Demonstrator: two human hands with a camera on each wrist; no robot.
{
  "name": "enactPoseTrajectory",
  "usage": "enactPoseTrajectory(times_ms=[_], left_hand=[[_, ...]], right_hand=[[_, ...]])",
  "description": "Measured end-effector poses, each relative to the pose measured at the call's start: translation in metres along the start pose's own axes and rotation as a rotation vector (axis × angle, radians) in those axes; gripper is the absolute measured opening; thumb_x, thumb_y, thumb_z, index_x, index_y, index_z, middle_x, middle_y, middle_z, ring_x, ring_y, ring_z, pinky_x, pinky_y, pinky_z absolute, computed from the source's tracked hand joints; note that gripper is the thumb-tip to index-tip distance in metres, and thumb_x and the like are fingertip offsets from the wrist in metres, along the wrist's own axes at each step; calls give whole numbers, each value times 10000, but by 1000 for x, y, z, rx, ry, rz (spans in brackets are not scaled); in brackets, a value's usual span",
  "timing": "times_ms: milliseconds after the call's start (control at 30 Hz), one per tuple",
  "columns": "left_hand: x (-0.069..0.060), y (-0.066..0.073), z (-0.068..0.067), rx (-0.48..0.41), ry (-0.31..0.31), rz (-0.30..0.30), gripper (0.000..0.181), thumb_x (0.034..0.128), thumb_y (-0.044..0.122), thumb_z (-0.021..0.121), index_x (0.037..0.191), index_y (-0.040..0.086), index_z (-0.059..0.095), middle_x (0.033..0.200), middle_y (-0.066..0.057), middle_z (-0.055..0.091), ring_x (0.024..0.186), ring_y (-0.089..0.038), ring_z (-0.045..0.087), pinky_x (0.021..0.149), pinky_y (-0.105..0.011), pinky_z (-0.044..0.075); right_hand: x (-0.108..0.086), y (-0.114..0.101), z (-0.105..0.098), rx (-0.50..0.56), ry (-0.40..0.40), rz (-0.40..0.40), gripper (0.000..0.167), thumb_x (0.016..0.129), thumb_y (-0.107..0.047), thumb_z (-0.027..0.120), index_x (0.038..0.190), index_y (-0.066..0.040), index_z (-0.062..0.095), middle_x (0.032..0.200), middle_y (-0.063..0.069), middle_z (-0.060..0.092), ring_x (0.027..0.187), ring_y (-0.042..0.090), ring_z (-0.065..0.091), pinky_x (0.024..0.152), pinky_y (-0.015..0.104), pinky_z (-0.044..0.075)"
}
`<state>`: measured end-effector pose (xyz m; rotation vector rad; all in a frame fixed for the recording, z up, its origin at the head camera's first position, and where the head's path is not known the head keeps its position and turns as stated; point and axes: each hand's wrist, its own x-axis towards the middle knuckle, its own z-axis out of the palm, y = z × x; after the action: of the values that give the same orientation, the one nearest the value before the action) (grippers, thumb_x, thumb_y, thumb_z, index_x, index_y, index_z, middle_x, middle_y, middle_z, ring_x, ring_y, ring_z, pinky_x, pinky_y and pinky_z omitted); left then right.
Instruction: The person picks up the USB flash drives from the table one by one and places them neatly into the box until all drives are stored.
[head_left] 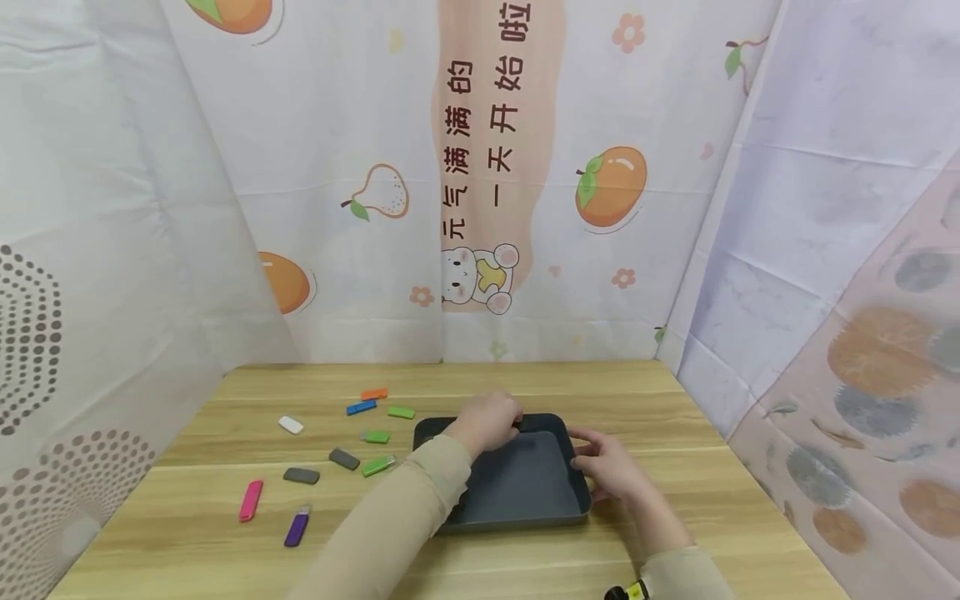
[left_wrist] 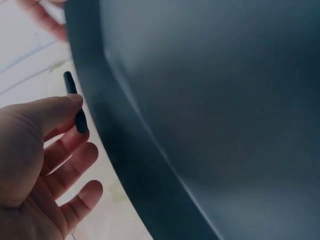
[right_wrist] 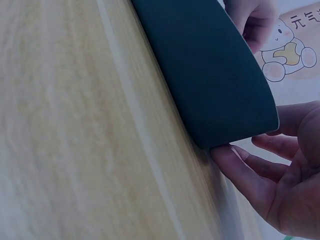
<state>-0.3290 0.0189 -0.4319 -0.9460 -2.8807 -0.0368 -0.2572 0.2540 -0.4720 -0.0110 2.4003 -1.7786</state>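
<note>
- Sitting on the desk [head_left: 637, 408] in the head view, the dark tray [head_left: 517, 487] has the left hand [head_left: 487, 422] above its far side and the right hand [head_left: 611, 469] at its right wall; the left sleeve [head_left: 375, 525] hides part of the tray, so its left portion cannot be judged; a purple stick [head_left: 297, 527] and a pink stick [head_left: 251, 501] lie well apart to the left, and the sleeve is best kept from brushing them
- In the left wrist view, the left hand pinches a slim dark piece [left_wrist: 81, 122] between thumb and forefinger, the other fingers loosely bent; the piece shows just beside the tray's rim, though whether they touch cannot be told; a firm but light pinch should serve best, with the piece kept clear of the rim
- In the right wrist view, the right hand holds the tray by a corner, partly closed, thumb at the rim and a fingertip against the foot of the outer wall; such a light hold likely suffices against sliding, provided it does not lift the corner
</note>
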Motion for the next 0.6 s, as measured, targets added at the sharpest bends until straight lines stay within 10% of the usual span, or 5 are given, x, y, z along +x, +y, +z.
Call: enactPoseTrajectory(times_ms=[600], left_hand=[[25,35,18,72,-32,62,50,932,195,735,956,181,778,922,8,706,722,-125,612,619,-324,531]], right_hand=[[1,-1,2,-18,6,-6,561,937,27,606,1483,-22,490,1254,267,620,1079,396,641,577,543,576]])
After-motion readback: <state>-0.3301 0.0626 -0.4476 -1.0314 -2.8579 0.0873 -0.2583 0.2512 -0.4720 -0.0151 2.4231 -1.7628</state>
